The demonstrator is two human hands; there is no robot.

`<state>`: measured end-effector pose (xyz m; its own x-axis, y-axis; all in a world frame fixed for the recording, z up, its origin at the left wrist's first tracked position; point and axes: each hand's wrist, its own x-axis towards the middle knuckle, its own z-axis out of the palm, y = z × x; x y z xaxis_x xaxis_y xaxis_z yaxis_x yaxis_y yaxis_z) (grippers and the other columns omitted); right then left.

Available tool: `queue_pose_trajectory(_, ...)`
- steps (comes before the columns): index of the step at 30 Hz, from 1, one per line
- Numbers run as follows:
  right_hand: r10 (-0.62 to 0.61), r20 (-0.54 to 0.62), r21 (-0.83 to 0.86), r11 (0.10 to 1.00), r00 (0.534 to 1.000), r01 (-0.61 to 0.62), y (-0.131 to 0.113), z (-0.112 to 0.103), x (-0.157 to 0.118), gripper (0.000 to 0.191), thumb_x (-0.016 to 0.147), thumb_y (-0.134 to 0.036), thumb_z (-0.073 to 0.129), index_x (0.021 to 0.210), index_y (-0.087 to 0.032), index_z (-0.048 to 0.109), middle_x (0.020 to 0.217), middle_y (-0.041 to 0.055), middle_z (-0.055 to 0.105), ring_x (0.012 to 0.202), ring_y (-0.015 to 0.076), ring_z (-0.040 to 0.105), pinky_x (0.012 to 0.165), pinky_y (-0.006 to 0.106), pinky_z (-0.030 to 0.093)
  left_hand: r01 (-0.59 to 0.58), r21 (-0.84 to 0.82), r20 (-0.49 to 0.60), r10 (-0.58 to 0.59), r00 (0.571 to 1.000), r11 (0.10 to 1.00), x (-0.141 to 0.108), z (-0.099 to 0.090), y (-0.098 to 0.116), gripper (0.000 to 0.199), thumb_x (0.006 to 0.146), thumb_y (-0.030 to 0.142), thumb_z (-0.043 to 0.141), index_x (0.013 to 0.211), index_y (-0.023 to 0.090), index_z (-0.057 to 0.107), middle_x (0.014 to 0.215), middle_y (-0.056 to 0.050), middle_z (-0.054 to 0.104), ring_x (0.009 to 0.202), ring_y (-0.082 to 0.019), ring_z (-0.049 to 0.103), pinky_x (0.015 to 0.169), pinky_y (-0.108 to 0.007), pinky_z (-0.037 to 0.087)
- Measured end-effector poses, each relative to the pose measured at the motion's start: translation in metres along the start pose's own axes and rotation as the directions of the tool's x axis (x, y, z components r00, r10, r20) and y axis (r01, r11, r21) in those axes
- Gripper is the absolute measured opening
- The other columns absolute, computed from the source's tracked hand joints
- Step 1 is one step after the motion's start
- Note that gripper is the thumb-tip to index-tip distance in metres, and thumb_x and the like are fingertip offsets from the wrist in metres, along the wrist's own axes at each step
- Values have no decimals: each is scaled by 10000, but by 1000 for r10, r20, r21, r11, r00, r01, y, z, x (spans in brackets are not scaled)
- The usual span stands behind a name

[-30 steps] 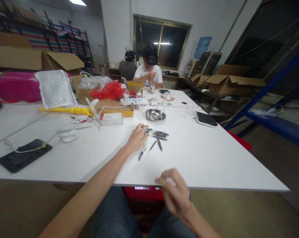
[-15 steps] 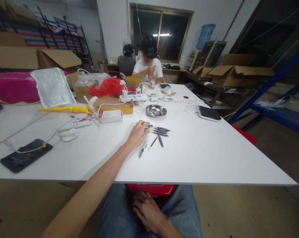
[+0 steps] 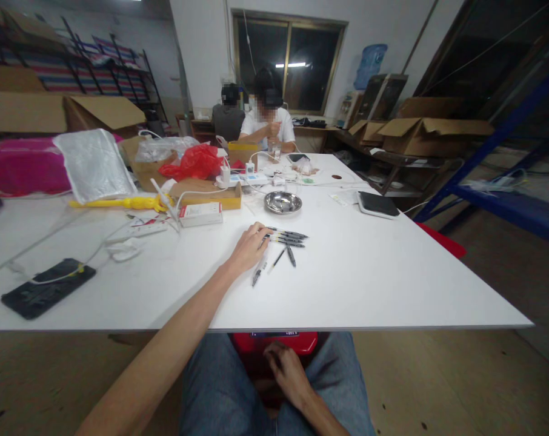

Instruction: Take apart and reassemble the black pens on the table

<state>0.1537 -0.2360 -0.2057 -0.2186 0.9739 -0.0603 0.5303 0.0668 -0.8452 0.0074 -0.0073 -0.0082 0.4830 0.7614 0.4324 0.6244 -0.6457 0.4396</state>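
My left hand [image 3: 251, 245] rests on the white table [image 3: 369, 278], its fingers on the left ends of several black pens [image 3: 290, 237] lying side by side. Whether it grips them is hard to make out. Just below lie a clear pen barrel with a black tip [image 3: 259, 274], a thin refill [image 3: 278, 260] and a short black pen part [image 3: 291, 257]. Behind the pens sits a round steel dish [image 3: 282, 203]. My right hand [image 3: 284, 366] hangs below the table edge, over my lap by a red stool [image 3: 302, 344], fingers curled loosely, holding nothing I can see.
On the left are a black phone-like object [image 3: 49, 287], a yellow tool [image 3: 120, 203], a white box [image 3: 200, 214] and a red bag [image 3: 195, 162]. A tablet-like device [image 3: 377, 204] lies at the right. Another person [image 3: 268, 124] sits across the table.
The whole view has shifted slightly. My right hand has moved up and right over my lap, towards the stool. My left hand remains at the pens.
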Motion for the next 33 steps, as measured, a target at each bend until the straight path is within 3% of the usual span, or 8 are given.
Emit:
queue_pose_trajectory(9,100,-130,-174,977,986,-122,1,-11,-3,396,903,-103,372,1121,-210,686,1197,127,678,1059,262,687,894,349,531,5,4,-33,-5,999,1000,0,-1,1,288,959,169,451,1172,202,642,1160,-88,580,1119,-237,571,1014,-417,457)
queue_pose_trajectory(14,2,139,-179,984,990,23,-34,-27,-18,383,911,-105,426,1127,-232,715,1121,87,721,1056,241,683,927,330,505,11,3,-74,-11,997,1000,0,0,2,274,961,169,445,1132,208,655,1114,-79,598,1082,-224,586,984,-381,467)
queue_pose_trajectory(18,-233,551,40,967,801,253,-101,-83,-23,270,931,-209,583,1136,-282,744,1057,22,753,958,187,695,860,248,499,72,19,-82,-70,994,997,0,-4,5,266,970,184,420,1072,223,663,1043,-51,658,936,-193,628,843,-315,472)
queue_pose_trajectory(21,-264,712,149,962,651,228,-157,-148,-8,246,957,-287,599,1138,-229,755,996,51,756,837,159,690,737,221,503,128,69,-4,-128,992,989,1,-14,8,206,957,256,462,1005,236,662,856,-12,687,761,-178,616,689,-280,408)
queue_pose_trajectory(23,-240,743,166,970,625,176,-184,-190,15,258,955,-338,607,1098,-185,759,915,61,745,787,152,679,688,219,502,142,115,77,-151,986,983,1,-23,10,200,938,312,486,886,228,660,732,1,659,668,-164,575,620,-269,340)
queue_pose_trajectory(26,-206,673,148,979,710,143,-197,-233,69,264,942,-359,593,982,-144,742,732,25,685,605,124,605,565,210,472,144,174,200,-178,964,974,0,-35,11,293,893,366,516,670,202,612,630,-1,613,576,-140,486,573,-272,274)
queue_pose_trajectory(30,-321,325,-21,938,889,346,-176,-238,150,188,928,-264,579,860,-133,696,549,-40,556,509,93,472,537,197,345,153,201,323,-213,922,968,-2,-41,13,333,828,397,558,566,191,565,550,15,547,522,-122,403,547,-275,243)
queue_pose_trajectory(33,-437,147,-151,877,887,457,-157,-225,182,118,911,-197,611,868,-135,702,616,-43,531,564,97,446,586,217,332,138,213,367,-211,906,967,-2,-42,14,342,808,408,559,542,194,540,528,20,513,511,-121,376,542,-282,236)
